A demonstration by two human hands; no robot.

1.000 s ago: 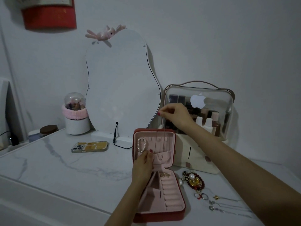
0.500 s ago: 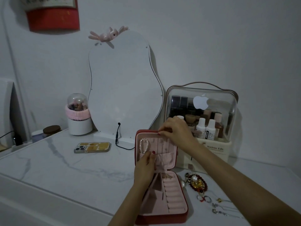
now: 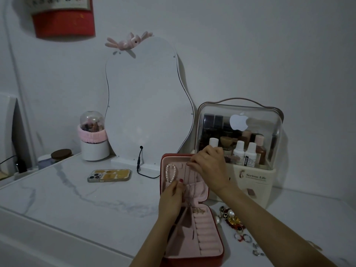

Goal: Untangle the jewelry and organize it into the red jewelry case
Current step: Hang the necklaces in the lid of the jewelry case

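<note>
The red zip-around jewelry case with pink lining [image 3: 192, 237] sits open at the marble worktop's front edge. Right hand [image 3: 209, 164] pinches a thin chain at the upright lid's top; left hand [image 3: 171, 199] fingers pinched at the lid pocket, beside the white pearl bracelet [image 3: 171, 172].

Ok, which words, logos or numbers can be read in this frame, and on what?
"Serious Life": cream base of the cosmetics organizer.
Apple logo, no words: its clear cover.
"28", then a cut-off "29": wall calendar.
Bottle labels: too small to read.
</note>
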